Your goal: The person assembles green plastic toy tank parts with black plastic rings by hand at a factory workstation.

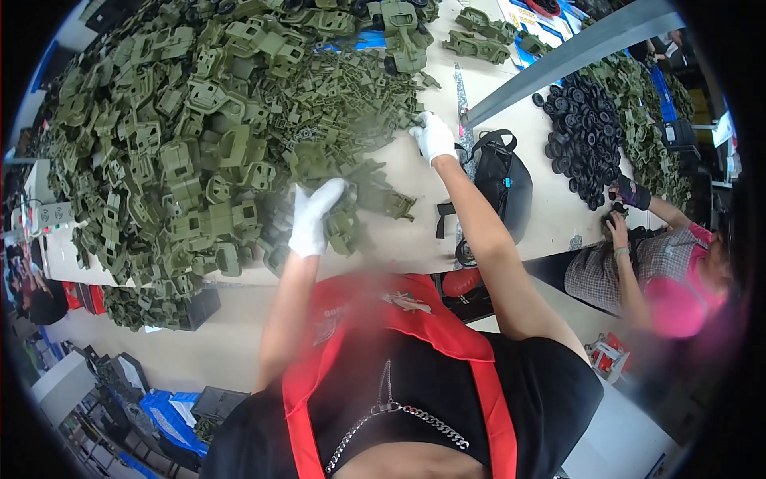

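Overlapping blurred green parts (341,230), left hand (313,214) hid its palm, grip untellable | right hand (436,137) likewise hid its palm, grip untellable

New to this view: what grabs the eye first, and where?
The huge heap of olive-green parts, spread over the left side of the table, dominates. Then the left hand and right hand, both white-gloved, stand out near the picture's centre, above the bright red apron. To the right, beyond a black backpack, sits a pile of black wheels.
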`<state>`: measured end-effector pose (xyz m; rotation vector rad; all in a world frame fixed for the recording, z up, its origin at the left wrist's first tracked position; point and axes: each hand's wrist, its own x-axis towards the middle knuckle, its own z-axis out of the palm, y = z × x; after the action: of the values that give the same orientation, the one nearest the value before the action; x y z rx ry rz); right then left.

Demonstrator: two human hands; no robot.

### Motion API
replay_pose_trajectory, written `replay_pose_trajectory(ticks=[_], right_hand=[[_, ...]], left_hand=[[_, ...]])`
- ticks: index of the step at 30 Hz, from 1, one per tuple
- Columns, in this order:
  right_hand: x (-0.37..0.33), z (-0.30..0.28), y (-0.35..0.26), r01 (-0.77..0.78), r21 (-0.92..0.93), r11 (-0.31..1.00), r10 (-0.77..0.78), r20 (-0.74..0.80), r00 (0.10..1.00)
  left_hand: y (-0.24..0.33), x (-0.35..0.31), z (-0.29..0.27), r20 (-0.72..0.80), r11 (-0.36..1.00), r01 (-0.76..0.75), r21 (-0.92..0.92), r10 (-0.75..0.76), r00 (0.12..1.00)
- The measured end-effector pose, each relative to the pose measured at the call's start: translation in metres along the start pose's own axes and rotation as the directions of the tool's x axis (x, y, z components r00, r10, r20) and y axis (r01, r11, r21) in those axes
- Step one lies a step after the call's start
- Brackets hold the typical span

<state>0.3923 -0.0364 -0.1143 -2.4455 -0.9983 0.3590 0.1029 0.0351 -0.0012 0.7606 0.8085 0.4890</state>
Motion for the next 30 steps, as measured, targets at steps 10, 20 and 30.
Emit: replay_pose_trajectory(ticks=[10,20,30], right_hand=[[-0.061,-0.072,-0.106,-0.042,0.242,0.969,0.024,0.077,0.997],[-0.109,-0.091,-0.174,-0.113,0.778,0.617,0.076,0.084,0.994],[-0.124,-0.107,-0.198,-0.136,0.65,0.748,0.03,0.172,0.985]], left_hand=[[0.004,-0.001,0.01,0.001,0.989,-0.15,0.003,0.15,0.989],[-0.01,0.012,0.009,-0.03,0.945,-0.32,0.063,0.323,0.946],[0.006,-0.013,0.025,0.072,0.896,-0.416,0.155,0.41,0.909]])
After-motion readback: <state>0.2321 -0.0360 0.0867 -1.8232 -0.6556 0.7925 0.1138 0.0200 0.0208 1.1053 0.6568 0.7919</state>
